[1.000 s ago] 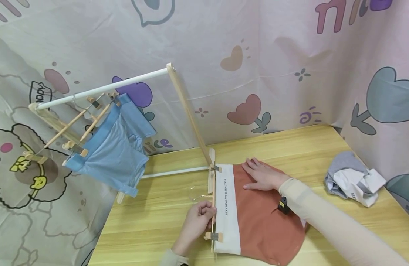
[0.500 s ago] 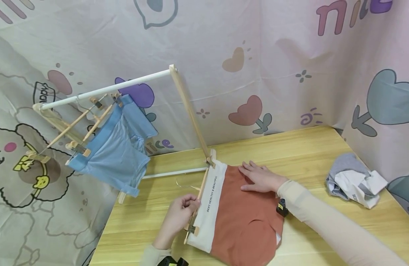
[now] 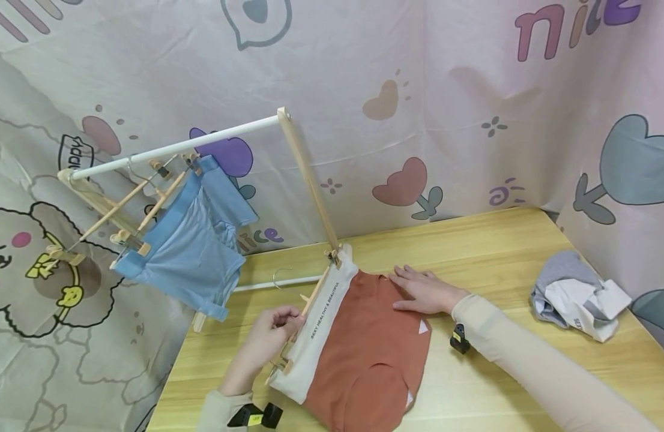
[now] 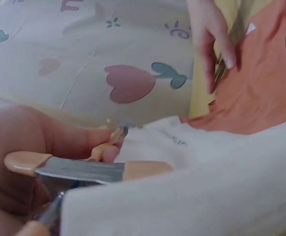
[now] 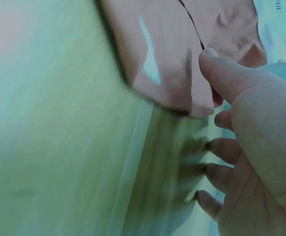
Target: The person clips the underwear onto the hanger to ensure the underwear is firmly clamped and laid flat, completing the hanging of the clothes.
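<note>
Rust-coloured briefs (image 3: 372,339), clipped by their white waistband (image 3: 317,330) to a hanger (image 3: 314,293) that the left hand (image 3: 271,336) pinches, lie over the table (image 3: 499,264), and moving it gently, with the right hand (image 3: 425,291) spread to guide the fabric, should spare the clips (image 3: 280,365) strain.

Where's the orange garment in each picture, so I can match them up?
Head: the garment lies at the bottom, around the middle.
Left wrist: the garment's orange part is at upper right, its white band below.
Right wrist: the garment is at the top, centre to right.
Shared landmark: the right hand, at or near the garment's edge in every view.
</note>
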### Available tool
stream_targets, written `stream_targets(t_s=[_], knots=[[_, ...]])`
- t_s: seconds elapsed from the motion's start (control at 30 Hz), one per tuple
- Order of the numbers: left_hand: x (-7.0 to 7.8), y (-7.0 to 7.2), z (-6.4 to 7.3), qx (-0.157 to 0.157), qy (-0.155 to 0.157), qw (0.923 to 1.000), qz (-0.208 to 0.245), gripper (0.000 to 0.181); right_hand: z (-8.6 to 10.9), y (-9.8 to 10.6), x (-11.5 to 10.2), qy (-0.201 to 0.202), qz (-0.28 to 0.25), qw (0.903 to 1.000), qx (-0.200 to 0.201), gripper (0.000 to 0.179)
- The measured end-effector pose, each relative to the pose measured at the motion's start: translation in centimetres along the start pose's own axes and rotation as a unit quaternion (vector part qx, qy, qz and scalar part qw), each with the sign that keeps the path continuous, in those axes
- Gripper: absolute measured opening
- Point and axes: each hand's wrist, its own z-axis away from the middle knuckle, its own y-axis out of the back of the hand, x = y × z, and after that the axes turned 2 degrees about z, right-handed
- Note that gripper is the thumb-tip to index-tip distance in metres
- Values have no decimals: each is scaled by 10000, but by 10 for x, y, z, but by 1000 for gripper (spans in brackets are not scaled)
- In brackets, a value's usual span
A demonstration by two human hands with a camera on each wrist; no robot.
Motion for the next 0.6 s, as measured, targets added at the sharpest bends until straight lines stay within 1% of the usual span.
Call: stream_targets(t_s=[0.13, 0.23, 0.43, 0.6], knots=[[0, 15, -2, -199, -285, 9993, -149, 11, 0, 0, 2, -29, -65, 10000, -41, 78], [1, 25, -2, -232, -368, 9983, -384, 11, 0, 1, 2, -26, -81, 10000, -52, 78], [6, 44, 1, -73, -448, 9951, -878, 12, -1, 0, 5, 55, -67, 10000, -39, 76], [15, 61, 4, 66, -618, 9934, -964, 9, -2, 0, 9, 149, -91, 9998, -65, 73]])
